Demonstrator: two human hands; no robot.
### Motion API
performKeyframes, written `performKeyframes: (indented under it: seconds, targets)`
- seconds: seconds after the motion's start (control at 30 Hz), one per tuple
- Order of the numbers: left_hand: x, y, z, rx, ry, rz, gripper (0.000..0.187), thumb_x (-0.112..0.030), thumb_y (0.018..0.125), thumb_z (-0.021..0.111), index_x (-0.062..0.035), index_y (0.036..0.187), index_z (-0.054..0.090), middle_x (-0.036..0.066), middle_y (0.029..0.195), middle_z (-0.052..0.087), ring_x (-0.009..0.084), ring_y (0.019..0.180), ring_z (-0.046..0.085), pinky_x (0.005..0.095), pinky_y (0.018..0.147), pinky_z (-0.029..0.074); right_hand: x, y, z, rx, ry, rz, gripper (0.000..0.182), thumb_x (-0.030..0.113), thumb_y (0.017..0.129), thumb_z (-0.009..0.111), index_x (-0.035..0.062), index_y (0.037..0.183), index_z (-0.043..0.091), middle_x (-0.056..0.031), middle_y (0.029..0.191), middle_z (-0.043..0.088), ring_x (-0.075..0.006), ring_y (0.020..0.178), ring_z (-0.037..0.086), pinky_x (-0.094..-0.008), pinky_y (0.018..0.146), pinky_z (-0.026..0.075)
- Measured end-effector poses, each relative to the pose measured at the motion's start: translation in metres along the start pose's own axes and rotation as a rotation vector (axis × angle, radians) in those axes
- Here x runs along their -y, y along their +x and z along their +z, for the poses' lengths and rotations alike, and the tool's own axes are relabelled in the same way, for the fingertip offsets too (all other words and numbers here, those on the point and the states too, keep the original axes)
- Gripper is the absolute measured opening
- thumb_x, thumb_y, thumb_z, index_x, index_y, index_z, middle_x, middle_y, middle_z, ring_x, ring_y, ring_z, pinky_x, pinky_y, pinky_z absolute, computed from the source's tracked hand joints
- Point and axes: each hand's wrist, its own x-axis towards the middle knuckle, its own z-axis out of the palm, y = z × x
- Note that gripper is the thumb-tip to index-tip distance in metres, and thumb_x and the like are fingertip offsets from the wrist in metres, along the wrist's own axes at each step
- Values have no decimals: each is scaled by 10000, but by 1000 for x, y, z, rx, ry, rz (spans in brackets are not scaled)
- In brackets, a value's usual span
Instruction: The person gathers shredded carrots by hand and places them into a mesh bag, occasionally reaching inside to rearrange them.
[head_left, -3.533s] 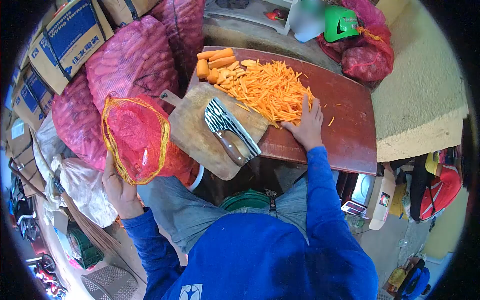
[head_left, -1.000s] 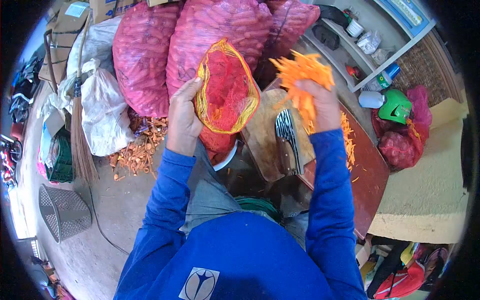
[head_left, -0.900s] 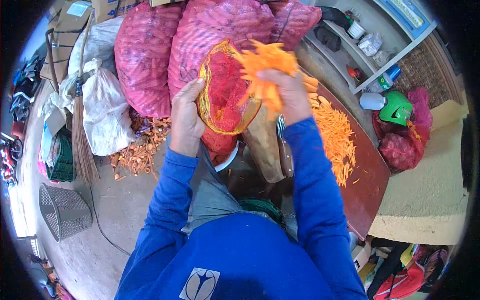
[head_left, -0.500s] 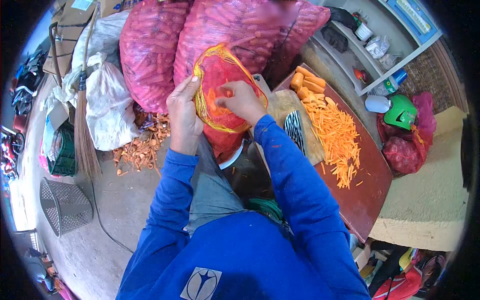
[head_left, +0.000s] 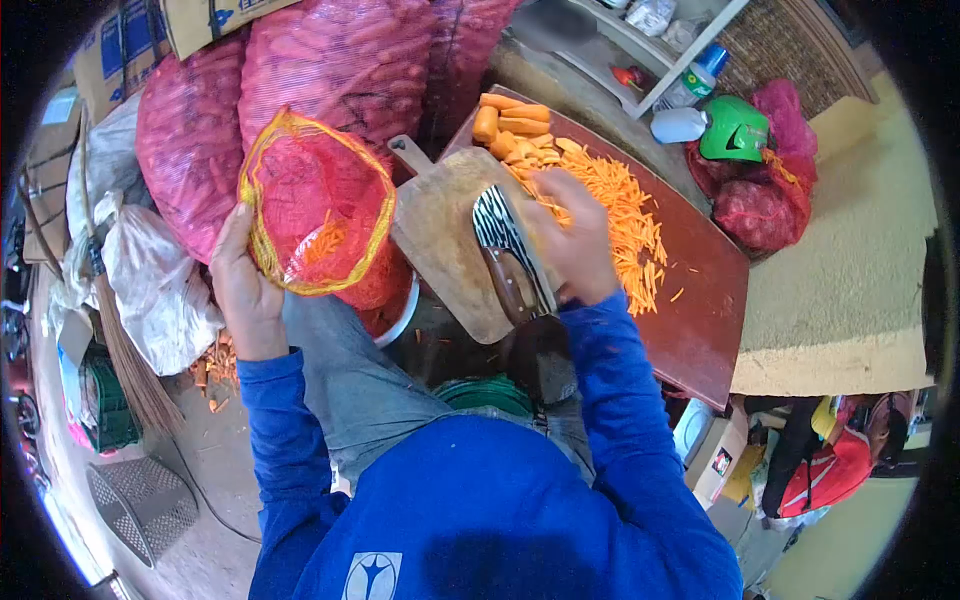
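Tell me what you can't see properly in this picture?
- Right hand, head view: its fingertips are buried in the carrot strips, so the grip is unclear.
- Red net bag: its bottom is hidden by its own folds; only a few strips show inside.
- Knife on the cutting board: the handle end is partly covered by the wrist.
- Cardboard boxes: cut off by the top edge.
- Left hand holds the bag's rim.

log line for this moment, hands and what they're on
left hand: holds mesh bag open | right hand: on carrot strips | cleaver: on board

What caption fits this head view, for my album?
Left hand holds red mesh bag open; right hand gathers carrot strips.
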Motion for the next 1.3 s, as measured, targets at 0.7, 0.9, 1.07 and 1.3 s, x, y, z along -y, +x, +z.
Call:
performKeyframes:
  seconds: [0.7,0.9,1.07,1.3]
  targets:
    - [14,-24,24,51,68,-71,260,-107,1010,543,51,1198,627,154,1195,680,225,1073,673,350,959,534,-148,-91,-62,200,-587,399,1185,484,661,849,171,1593,187,-330,1535,225,-502,1412,274,-598,1124,275]
    - [17,-21,18,31,91,-81,262,-111,1010,541,47,1198,631,156,1186,685,233,1058,680,357,949,540,-161,-64,-44,258,-641,360,903,478,690,811,309,1491,430,-301,1536,260,-477,1337,380,-589,1065,340]
    - [22,-23,26,27,84,-79,251,-105,1004,549,51,1181,635,154,1151,696,220,1030,688,350,930,548,-154,-65,-35,199,-684,480,675,406,698,782,275,1340,620,-203,1509,387,-447,1210,483,-565,1015,394]
    - [18,-29,26,-3,91,-71,245,-81,994,548,60,1171,640,143,1131,703,203,999,691,332,910,549,-161,-77,-41,172,-534,396,545,248,711,805,158,1229,662,-188,1381,516,-431,1130,564,-473,979,473]
